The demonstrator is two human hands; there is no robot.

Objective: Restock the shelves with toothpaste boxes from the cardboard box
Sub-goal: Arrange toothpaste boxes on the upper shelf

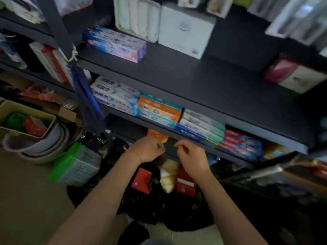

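My left hand (146, 150) is curled around the near end of an orange toothpaste box (157, 135), which pokes out from under the middle shelf (177, 134). My right hand (192, 155) hovers just to the right, fingers loosely bent and apart, holding nothing. On the middle shelf lie stacks of toothpaste boxes: white-blue (115, 96), orange and teal (159, 110), green-white (201, 126) and red-blue (240, 144). One more blue toothpaste box (115, 44) lies on the upper shelf (194, 80). The frame is blurred.
Below my hands a black bag (150, 206) holds red boxes (141, 180) and a pale packet (169, 174). On the floor to the left are a green basket (76, 165), stacked basins (44, 147) and a crate (26, 119). A blue cloth (88, 105) hangs from the shelf post.
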